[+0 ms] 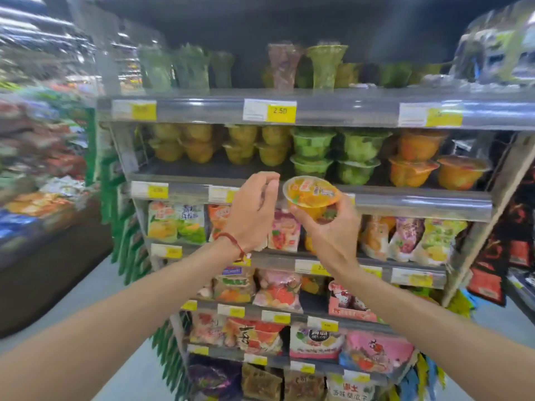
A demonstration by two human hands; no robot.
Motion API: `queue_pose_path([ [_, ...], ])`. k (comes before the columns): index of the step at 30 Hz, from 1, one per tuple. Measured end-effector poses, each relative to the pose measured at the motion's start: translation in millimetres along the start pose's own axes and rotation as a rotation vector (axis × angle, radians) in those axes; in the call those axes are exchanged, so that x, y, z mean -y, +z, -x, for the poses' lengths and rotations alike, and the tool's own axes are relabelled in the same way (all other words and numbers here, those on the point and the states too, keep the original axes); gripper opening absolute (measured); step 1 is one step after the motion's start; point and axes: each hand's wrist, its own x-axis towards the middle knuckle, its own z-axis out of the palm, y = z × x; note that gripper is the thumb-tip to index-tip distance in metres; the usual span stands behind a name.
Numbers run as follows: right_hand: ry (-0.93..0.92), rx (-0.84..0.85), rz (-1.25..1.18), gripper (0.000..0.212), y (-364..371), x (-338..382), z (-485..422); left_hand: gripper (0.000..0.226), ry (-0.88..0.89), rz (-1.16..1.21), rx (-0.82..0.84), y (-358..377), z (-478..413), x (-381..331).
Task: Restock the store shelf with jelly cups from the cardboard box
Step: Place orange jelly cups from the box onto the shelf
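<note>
Grips a jelly cup [311,196] from below with the right hand [333,227], fingers curled round the clear, round plastic tub. Tilts the glossy lid toward the camera, orange with a white label too blurred to read. Shows orange jelly with small coloured bits through the wall. Holds it in front of the grey shelf [419,205] edge, just below the rows of stacked cups. Hangs the left hand [252,215] just beside the cup, fingers loosely bent, holding nothing; wears a red string bracelet [231,240] at that wrist. Behind, stacked two high in clear tubs with flared rims: yellow cups [199,143] at left, green cups [312,143] in the middle, orange cups [411,169] at right. Reads "2.50" on a yellow price tag [280,111] one shelf up; other tags too blurred. Below, soft shiny printed bags [191,224] standing in rows.
</note>
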Motion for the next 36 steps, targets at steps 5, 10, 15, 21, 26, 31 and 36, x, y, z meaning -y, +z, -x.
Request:
queue_pose_path([
  [5,0.026,0.056,0.005,0.058,62.8,26.5,-12.6,0.028,-0.122,-0.131,-0.086,-45.7,-15.6,38.2],
  [10,0.058,0.059,0.008,0.058,107.5,38.5,-38.3,0.03,-0.156,-0.413,-0.029,-73.7,-32.5,73.4],
  [15,0.145,0.05,-0.018,0.046,131.8,31.9,-51.5,0.042,-0.159,-0.588,0.167,-81.8,-41.7,93.5],
  [21,0.244,-0.005,0.02,0.066,146.3,28.7,-59.8,0.048,-0.146,-0.554,0.22,-76.2,-34.3,108.9],
  [26,0.281,-0.018,0.032,0.085,149.3,23.0,-62.2,0.05,-0.14,-0.559,0.222,-75.9,-31.7,111.5],
  [31,0.295,0.011,0.004,0.081,147.3,20.1,-54.6,0.057,-0.164,-0.589,0.216,-73.9,-23.7,112.2],
  [36,0.231,0.122,0.042,0.078,136.1,29.7,-29.4,0.061,-0.242,-0.552,0.199,-68.9,-12.8,102.3],
])
